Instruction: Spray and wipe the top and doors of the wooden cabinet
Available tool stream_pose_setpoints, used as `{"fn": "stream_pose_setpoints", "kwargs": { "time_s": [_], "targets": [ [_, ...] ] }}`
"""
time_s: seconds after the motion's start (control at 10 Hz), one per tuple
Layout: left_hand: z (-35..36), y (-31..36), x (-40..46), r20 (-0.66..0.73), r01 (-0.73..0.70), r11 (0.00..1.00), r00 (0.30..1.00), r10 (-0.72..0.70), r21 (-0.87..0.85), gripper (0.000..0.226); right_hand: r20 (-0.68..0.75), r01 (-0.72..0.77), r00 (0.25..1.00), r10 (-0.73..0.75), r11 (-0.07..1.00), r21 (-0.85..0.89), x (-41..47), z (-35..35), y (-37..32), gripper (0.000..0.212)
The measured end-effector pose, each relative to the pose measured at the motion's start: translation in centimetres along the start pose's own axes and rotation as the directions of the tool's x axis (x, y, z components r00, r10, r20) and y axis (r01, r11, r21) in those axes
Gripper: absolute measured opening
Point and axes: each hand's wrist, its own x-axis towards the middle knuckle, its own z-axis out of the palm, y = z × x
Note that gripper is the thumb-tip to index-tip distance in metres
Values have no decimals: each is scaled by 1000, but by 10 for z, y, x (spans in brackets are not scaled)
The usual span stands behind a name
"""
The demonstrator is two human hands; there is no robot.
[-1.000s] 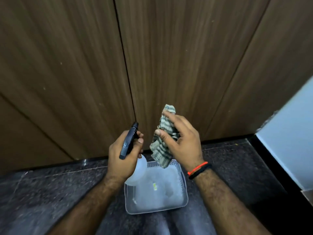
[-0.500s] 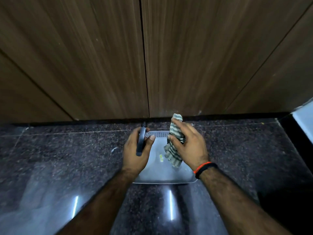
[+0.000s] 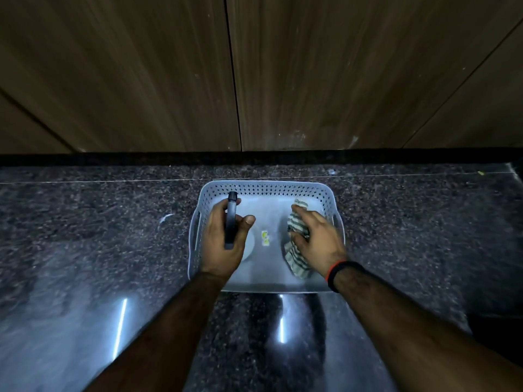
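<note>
In the head view, at mid-frame, the left hand (image 3: 223, 244) is gripping a dark-headed white plastic spray bottle (image 3: 231, 222) inside a pale perforated plastic basket (image 3: 263, 190). The right hand (image 3: 318, 241), fingers loosely curled, is holding a striped green-and-white cloth (image 3: 295, 257) there. The brown wooden cabinet doors (image 3: 169, 75) are filling the upper frame. Seemingly tools are being stowed; next calls for letting go.

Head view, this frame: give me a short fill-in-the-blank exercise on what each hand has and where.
1. The left hand grips the spray ____.
2. The right hand holds a striped ____.
3. Both hands are over the perforated grey ____, which sits on the dark stone floor.

Missing words: bottle; cloth; basket.
</note>
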Motion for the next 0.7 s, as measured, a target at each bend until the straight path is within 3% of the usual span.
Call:
{"fn": "stream_pose_setpoints", "kwargs": {
  "time_s": [0.2, 0.4, 0.5, 0.7],
  "targets": [
    [6, -29, 25, -8, 14, 1000, 1000, -13, 18, 63, 95, -57, 994, 60, 998, -30, 28, 19, 3, 69],
    [7, -32, 25, 15, 33, 999, 999, -33, 16, 68, 173, -111, 973, 152, 968, -225, 27, 23, 11, 77],
    [1, -37, 26, 25, 122, 992, 992, -123, 20, 80, 191, -81, 971, 143, 950, -300, 19, 21, 7, 77],
    [-17, -26, 28, 164, 130, 988, 976, -142, 81, 105, 188, -46, 975, 118, 935, -351, 3, 4, -20, 81]
  ]
}}
